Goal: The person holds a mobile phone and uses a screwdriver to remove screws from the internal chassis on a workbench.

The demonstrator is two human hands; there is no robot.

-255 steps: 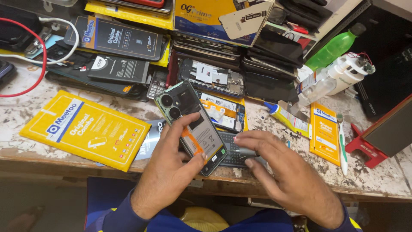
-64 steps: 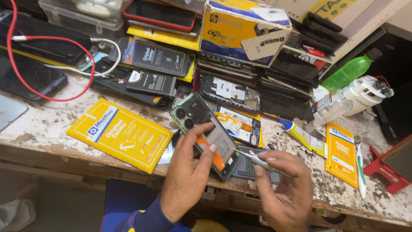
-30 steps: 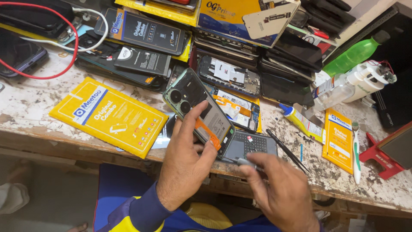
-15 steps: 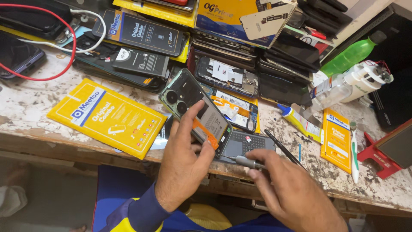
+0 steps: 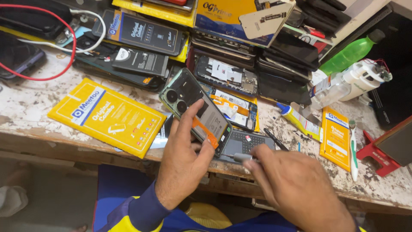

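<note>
Left hand pinched opened dark-green smartphone by its rims at worktop's front edge; right hand fingers pinched slim metal screwdriver. Light, stiff, likely fragile inside.

Bare left hand, bare right hand, dark blue sleeve with yellow panel, no gloves

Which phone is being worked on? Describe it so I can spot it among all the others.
Start at the big yellow packet lying flat near the bench's front edge. Just to its right, the left hand grips an opened phone, tilted up off the bench, while the right hand brings a small metal tool to its lower end. Unlike the phones stacked behind, it shows two round camera lenses and an orange strip.
</note>
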